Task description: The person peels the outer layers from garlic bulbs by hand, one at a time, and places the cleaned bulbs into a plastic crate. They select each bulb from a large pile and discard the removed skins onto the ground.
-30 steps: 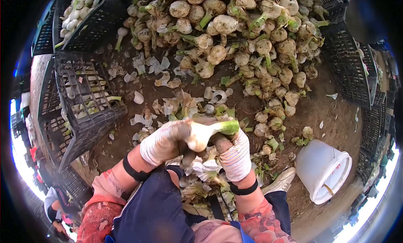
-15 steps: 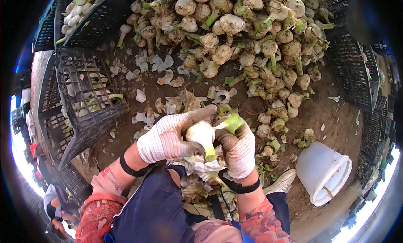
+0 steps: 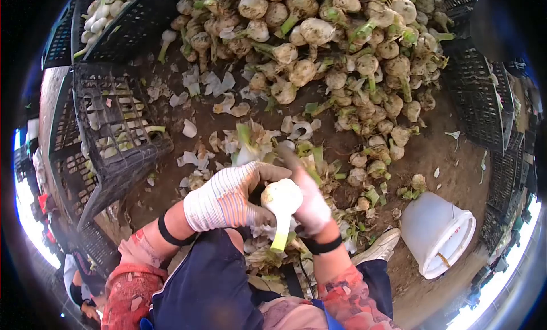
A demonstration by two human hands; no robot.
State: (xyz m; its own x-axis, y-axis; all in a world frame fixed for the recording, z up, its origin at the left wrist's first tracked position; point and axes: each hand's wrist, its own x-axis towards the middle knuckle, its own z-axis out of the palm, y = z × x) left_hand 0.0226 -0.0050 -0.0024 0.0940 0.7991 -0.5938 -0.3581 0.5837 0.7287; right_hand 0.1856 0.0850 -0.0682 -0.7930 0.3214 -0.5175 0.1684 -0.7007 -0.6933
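Observation:
In my gloved left hand [image 3: 225, 196] I hold a white garlic bulb [image 3: 282, 199], its short green-tipped stem pointing down towards my lap. The fingers and thumb close around the bulb's left side. My gloved right hand [image 3: 310, 202] is just beyond the bulb on the right, fingers stretched forward and blurred by motion, with nothing visible in them. A strip of garlic skin [image 3: 245, 145] with a green end shows ahead of my left hand, above the litter of peelings.
A large heap of dirty garlic bulbs [image 3: 316, 31] lies ahead. Black crates [image 3: 122, 153] with clean garlic stand at the left, more crates [image 3: 476, 96] at the right. A white bucket [image 3: 430, 230] lies tilted near my shoe [image 3: 379, 247]. Another person [image 3: 80, 281] shows far left.
My right hand has let go of the green-ended garlic skin, which is now farther forward and left. The bulb in my left hand has shifted slightly right and down.

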